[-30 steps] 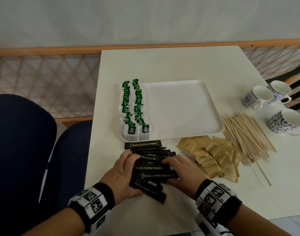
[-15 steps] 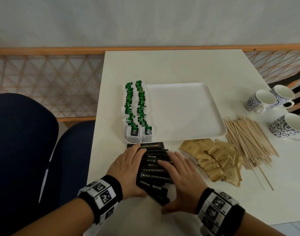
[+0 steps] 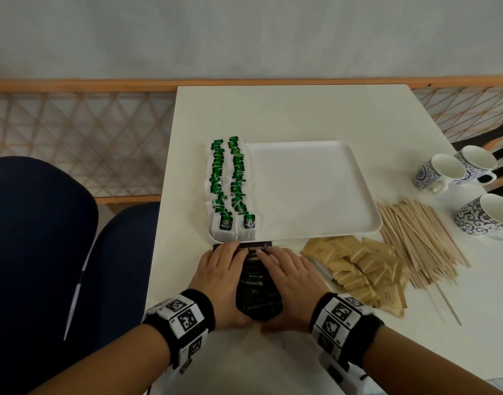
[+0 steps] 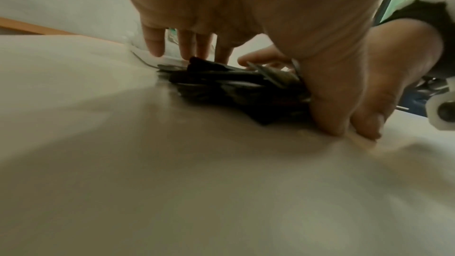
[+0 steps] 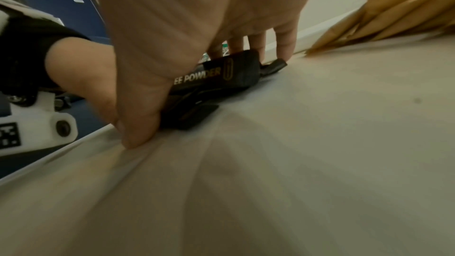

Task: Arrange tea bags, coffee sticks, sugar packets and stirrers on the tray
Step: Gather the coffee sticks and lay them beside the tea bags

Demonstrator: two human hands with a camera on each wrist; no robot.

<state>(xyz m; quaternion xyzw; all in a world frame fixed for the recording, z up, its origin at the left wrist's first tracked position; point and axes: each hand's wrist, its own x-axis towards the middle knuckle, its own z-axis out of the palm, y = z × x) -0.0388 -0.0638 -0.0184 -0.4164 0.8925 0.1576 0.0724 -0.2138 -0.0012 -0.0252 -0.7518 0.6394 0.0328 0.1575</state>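
Observation:
A pile of black coffee sticks (image 3: 257, 283) lies on the white table just in front of the white tray (image 3: 316, 189). My left hand (image 3: 219, 275) and right hand (image 3: 290, 277) flank the pile, fingers laid flat over its far end and thumbs meeting at its near end. The left wrist view shows the coffee sticks (image 4: 234, 85) squeezed between both hands; the right wrist view shows the coffee sticks (image 5: 216, 77) under my right hand's fingers. Two rows of green tea bags (image 3: 230, 189) fill the tray's left edge. Brown sugar packets (image 3: 358, 269) and wooden stirrers (image 3: 415, 238) lie to the right.
Three patterned mugs (image 3: 484, 215) stand at the table's right edge. A dark blue chair (image 3: 39, 238) is at the left, beside the table. A wooden lattice railing (image 3: 73, 138) runs behind. Most of the tray is bare.
Both hands have slid forward along the coffee sticks and closed in, squeezing the scattered pile into a narrower stack that now reaches the tray's front rim.

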